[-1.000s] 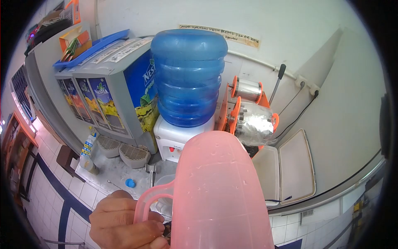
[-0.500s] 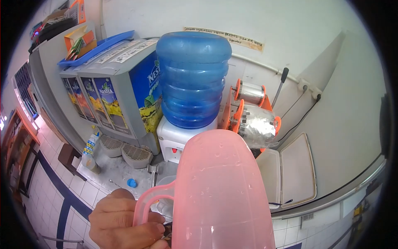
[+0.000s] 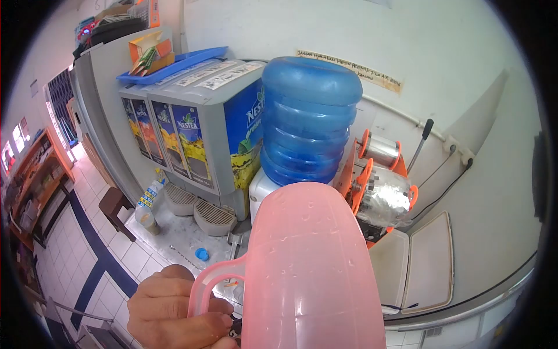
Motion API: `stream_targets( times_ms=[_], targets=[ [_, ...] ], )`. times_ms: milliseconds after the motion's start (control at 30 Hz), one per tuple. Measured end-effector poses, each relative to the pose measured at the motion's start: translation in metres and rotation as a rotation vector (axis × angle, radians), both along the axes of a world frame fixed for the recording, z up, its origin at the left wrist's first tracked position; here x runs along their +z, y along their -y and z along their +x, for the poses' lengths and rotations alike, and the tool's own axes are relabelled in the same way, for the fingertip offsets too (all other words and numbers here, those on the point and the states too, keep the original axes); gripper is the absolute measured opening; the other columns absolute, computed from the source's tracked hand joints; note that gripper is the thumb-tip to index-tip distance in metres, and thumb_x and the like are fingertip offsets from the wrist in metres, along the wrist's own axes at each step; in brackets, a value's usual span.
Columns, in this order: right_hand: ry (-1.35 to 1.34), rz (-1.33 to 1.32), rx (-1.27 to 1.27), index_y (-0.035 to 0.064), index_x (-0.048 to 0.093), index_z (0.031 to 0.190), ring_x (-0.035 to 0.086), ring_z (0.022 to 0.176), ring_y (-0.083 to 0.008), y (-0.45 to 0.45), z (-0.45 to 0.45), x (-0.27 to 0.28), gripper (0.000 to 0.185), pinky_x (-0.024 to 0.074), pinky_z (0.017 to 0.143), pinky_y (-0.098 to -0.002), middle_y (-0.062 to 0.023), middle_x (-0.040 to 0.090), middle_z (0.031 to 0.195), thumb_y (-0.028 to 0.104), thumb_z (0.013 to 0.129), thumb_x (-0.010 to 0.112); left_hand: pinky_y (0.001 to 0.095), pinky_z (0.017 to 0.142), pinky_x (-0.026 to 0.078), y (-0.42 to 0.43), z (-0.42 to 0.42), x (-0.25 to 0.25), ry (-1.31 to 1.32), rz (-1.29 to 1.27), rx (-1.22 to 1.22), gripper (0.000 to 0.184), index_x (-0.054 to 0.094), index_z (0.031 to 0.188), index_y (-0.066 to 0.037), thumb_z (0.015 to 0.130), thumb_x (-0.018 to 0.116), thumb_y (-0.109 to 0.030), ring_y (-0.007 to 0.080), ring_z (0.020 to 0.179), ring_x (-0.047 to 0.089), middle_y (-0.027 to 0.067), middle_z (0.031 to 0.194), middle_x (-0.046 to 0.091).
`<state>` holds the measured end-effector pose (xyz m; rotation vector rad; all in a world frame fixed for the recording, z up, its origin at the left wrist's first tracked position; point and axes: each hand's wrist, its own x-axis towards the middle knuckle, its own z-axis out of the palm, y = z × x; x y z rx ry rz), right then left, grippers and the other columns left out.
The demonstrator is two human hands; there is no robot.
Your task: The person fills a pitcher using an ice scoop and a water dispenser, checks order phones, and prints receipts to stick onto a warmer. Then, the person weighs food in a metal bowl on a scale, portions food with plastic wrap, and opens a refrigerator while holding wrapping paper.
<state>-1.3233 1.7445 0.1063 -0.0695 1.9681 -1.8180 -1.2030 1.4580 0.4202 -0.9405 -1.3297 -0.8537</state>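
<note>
Close in front of me a translucent pink plastic jug (image 3: 311, 273) fills the lower middle, with water drops on its side. It is tilted, its rounded end pointing away from me. My left hand (image 3: 177, 311) is closed round its handle (image 3: 218, 276) at the lower left. The lower part of the jug runs out of the frame. My right hand is not in view. Behind the jug stands a blue water bottle (image 3: 308, 125) upside down on a white dispenser (image 3: 261, 192), which the jug partly hides.
A Nestea drink machine (image 3: 192, 122) carries a blue tray (image 3: 200, 61). On the metal counter lie a blue cap (image 3: 201, 254) and a cup (image 3: 146, 221). An orange cup-sealing machine (image 3: 378, 180) with a lever stands right, near an open white box (image 3: 427, 262). A brown stool (image 3: 116, 212) stands left.
The view has turned left, so the background has shifted to the right and slightly down. The jug and my left hand stay almost where they were in view.
</note>
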Motion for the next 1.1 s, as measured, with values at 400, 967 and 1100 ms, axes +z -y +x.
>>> stream_targets(
  times_ms=[400, 967, 1100],
  targets=[
    [-0.023, 0.002, -0.03, -0.0004, 0.065, 0.117, 0.071, 0.081, -0.0181, -0.004, 0.002, 0.0, 0.034, 0.0572, 0.067, -0.0287, -0.0112, 0.073, 0.097, 0.028, 0.1, 0.057, 0.0362, 0.048, 0.046, 0.004, 0.019, 0.005, 0.073, -0.074, 0.063, 0.023, 0.057, 0.1, -0.002, 0.079, 0.065, -0.008, 0.0254, 0.06, 0.059, 0.0153, 0.085, 0.06],
    [-0.004, -0.003, -0.082, -0.0008, 0.065, 0.115, 0.071, 0.081, -0.0173, -0.013, 0.011, 0.002, 0.033, 0.0567, 0.069, -0.0287, -0.0103, 0.073, 0.098, 0.028, 0.101, 0.056, 0.0255, 0.046, 0.047, 0.02, 0.032, 0.006, 0.371, -0.106, 0.066, 0.021, 0.068, 0.08, -0.011, 0.078, 0.082, -0.027, 0.0194, 0.052, 0.067, 0.0052, 0.066, 0.07],
    [-0.02, -0.007, -0.079, -0.0009, 0.065, 0.115, 0.071, 0.081, -0.0172, -0.016, 0.014, -0.006, 0.033, 0.0564, 0.069, -0.029, -0.0102, 0.073, 0.098, 0.028, 0.1, 0.056, 0.0264, 0.046, 0.048, 0.021, 0.028, 0.003, 0.372, -0.137, 0.062, 0.019, 0.07, 0.082, -0.01, 0.078, 0.082, -0.024, 0.0194, 0.052, 0.067, 0.0053, 0.068, 0.07]
  ],
)
